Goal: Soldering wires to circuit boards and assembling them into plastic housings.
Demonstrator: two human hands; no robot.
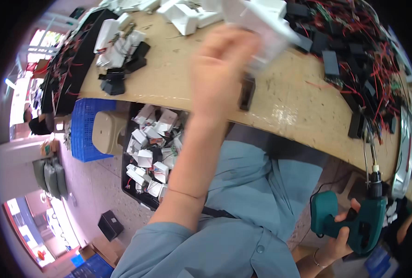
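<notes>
Your left hand point(222, 69) is raised over the wooden bench point(284, 99), fingers closed on a white plastic housing point(261, 28), blurred beyond detail. Your right hand point(340, 236) grips a teal electric screwdriver point(365, 217) low at your side, its long axis upright, bit pointing toward the bench edge.

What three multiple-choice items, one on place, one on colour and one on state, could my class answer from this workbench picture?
1. Where is the bin of white parts?
A. on the bench
B. on the floor below the bench edge
C. on the person's lap

2. What colour is the power screwdriver?
A. teal
B. red
C. yellow

3. What is the left hand doing?
A. resting flat
B. raised, blurred, holding a white part
C. gripping the screwdriver

Answers: 1 B, it sits under the wooden bench rim. 2 A, its body is teal. 3 B, its fingers close on the part; the right hand holds the screwdriver.
</notes>
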